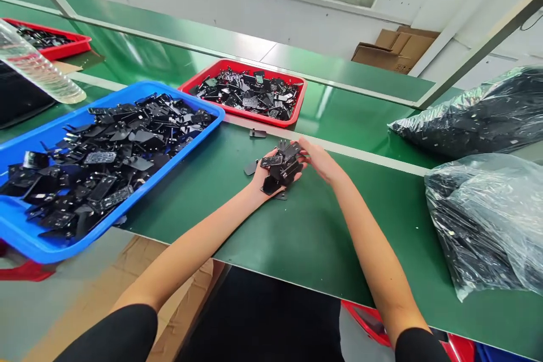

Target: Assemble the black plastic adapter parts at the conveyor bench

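A pile of small black plastic parts (pixel 280 167), flat pieces with short pins, lies in my left hand (pixel 259 180), which is cupped palm up over the table. From the right, my right hand (pixel 319 159) has its fingers closed at the pile's edge on one of the black parts; its fingertips are partly hidden by the pieces. One loose black part (pixel 258 134) rests on the table just beyond my hands. Another flat piece (pixel 250 168) sits left of my left wrist, and a small one (pixel 281 195) lies below the hand.
A large blue tray (pixel 169 167) of black parts stands at the left, overhanging the table edge. Behind it is a red tray (pixel 300 103) of similar parts. Filled clear plastic bags (pixel 487 226) lie at the right. A plastic bottle (pixel 46 76) shows at the far left.
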Demonstrator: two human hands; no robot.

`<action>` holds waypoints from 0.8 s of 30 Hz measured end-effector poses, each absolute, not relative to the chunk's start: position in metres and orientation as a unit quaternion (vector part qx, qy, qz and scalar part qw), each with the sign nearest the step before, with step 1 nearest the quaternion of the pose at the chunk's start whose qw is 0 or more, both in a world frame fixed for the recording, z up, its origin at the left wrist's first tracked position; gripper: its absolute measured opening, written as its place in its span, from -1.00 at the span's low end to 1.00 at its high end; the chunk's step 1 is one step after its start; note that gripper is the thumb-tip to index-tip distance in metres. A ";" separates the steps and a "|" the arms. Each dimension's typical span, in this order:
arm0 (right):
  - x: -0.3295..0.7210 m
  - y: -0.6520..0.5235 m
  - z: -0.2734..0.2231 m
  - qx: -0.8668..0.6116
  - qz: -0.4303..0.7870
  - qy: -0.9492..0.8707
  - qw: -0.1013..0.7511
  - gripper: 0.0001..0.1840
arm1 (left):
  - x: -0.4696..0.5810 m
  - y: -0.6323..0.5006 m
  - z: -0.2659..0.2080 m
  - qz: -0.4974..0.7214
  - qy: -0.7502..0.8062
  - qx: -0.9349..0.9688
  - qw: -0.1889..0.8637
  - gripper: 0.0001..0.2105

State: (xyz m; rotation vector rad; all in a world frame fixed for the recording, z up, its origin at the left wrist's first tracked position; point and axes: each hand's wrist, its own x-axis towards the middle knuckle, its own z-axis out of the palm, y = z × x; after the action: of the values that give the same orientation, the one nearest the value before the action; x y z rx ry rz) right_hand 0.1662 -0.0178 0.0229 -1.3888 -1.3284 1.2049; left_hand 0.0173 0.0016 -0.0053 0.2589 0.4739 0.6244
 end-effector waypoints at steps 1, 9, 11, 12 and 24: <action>0.172 -0.019 0.026 -0.528 0.511 -0.533 0.421 -0.58 | 0.017 0.001 -0.004 0.299 0.231 0.129 0.917 -0.64; 0.192 -0.020 0.032 -0.490 0.535 -0.575 0.378 -0.64 | 0.017 0.001 0.001 0.277 0.257 0.132 0.916 -0.63; 0.190 -0.020 0.034 -0.499 0.517 -0.585 0.377 -0.71 | 0.016 0.001 0.001 0.260 0.259 0.130 0.921 -0.63; 0.189 -0.021 0.035 -0.503 0.508 -0.588 0.377 -0.74 | 0.016 0.001 0.000 0.252 0.258 0.128 0.924 -0.63; 0.186 -0.025 0.063 -0.519 0.468 -0.546 0.461 -0.72 | 0.008 0.002 -0.001 0.229 0.265 0.129 0.928 -0.71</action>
State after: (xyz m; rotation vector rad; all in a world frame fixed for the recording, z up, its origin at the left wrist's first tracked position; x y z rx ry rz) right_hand 0.1863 -0.0247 0.0628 -1.2771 -1.3443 1.1510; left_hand 0.0078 0.0019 -0.0013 0.2638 0.5439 0.4695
